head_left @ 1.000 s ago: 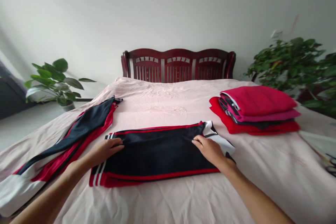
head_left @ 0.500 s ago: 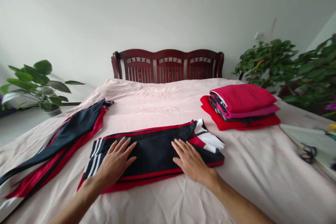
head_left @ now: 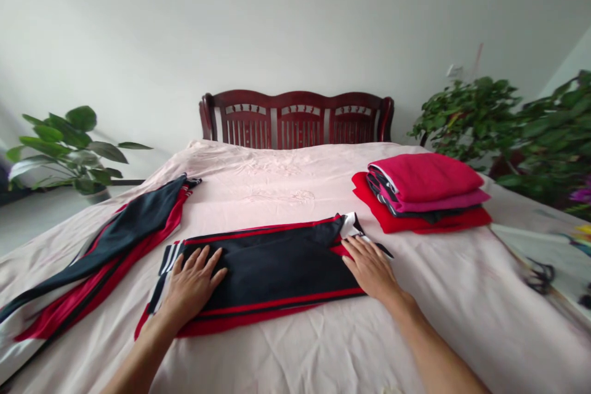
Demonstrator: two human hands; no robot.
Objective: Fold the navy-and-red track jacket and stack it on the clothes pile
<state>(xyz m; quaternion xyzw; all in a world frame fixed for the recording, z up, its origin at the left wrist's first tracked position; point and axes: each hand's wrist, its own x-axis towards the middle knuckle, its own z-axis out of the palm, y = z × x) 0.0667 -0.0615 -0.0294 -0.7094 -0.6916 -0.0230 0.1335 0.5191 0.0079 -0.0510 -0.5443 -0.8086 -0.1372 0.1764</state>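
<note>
Head view: left hand (head_left: pixel 192 283) and right hand (head_left: pixel 373 268) lay flat, fingers loosely spread, toward opposite ends of the navy garment (head_left: pixel 279 268); uneven pressure risked skewing it.

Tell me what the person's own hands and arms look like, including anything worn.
The left hand and right hand wear no gloves, and no rings show. Both forearms are bare, with no sleeve, watch or bracelet in view.

Bare forearms (head_left: pixel 434 338) taper at the wrists (head_left: pixel 401 300) — left hand (head_left: pixel 192 283) and right hand (head_left: pixel 370 268) equally bare.
</note>
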